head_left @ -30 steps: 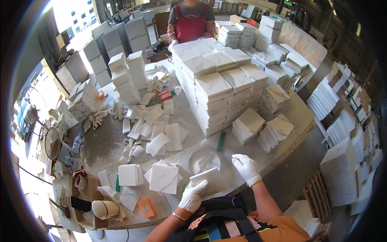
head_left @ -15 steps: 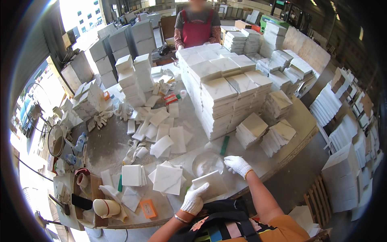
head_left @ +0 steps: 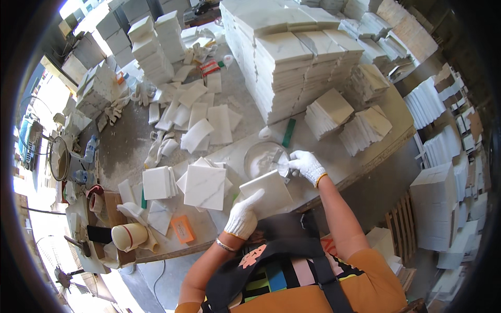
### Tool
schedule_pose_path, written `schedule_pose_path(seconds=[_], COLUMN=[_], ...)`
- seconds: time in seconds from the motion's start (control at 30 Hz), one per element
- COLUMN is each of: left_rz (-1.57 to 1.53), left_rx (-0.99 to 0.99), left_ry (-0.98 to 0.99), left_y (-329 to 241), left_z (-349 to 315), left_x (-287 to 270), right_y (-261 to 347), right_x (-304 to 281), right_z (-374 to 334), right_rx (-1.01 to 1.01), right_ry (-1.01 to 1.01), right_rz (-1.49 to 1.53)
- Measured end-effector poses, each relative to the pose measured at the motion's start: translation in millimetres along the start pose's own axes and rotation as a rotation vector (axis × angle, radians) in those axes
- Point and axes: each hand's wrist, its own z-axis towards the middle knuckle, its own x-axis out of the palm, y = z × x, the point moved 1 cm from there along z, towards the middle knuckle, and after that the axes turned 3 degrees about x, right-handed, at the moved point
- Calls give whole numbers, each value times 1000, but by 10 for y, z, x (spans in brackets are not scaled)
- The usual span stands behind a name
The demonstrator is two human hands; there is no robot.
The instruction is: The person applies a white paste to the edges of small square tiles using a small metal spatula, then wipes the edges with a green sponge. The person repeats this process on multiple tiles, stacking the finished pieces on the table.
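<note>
My left hand (head_left: 243,218), in a white knit glove, grips a square white marble tile (head_left: 268,194) by its left edge, thumb on top, tilted near the table's front edge. My right hand (head_left: 307,166), gloved too, is closed around what looks like a putty knife (head_left: 282,164), its handle mostly hidden by the fingers. The blade lies over the right side of a round shallow bowl (head_left: 250,168) with white paste or powder in it. Left of the held tile lies a small fanned stack of marble tiles (head_left: 205,188).
Beyond the bowl lies a green bar (head_left: 288,133), with tall tile stacks (head_left: 292,83) behind. Loose tile offcuts (head_left: 198,134) cover the table's middle. At left are an orange box (head_left: 182,229), a cream cylindrical container (head_left: 129,237) and a dark phone (head_left: 99,234). A wooden pallet (head_left: 401,227) stands right.
The view has tipped downward, so the person across the table is out of sight. The knife blade now shows at the bowl by my right hand. My left hand still holds the tile.
</note>
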Motion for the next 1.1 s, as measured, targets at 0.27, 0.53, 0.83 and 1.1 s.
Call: schedule_pose_path(seconds=[0.27,0.53,0.83,1.1], left_rz=[16,1,1,0], left_rx=[-62,-56,-118,-149], left_ry=[17,-10,-5,4], left_y=[57,20,-26,-1], left_z=[74,149,234,316], left_x=[-70,-105,-284,-317], right_y=[-142,143,-39,-51], right_x=[-230,-54,270,21], right_z=[-256,-876,-744,-673], right_rx=[-15,-257,-393,-228], right_ry=[-109,-232,-365,-234], right_rz=[94,-435,-602,24])
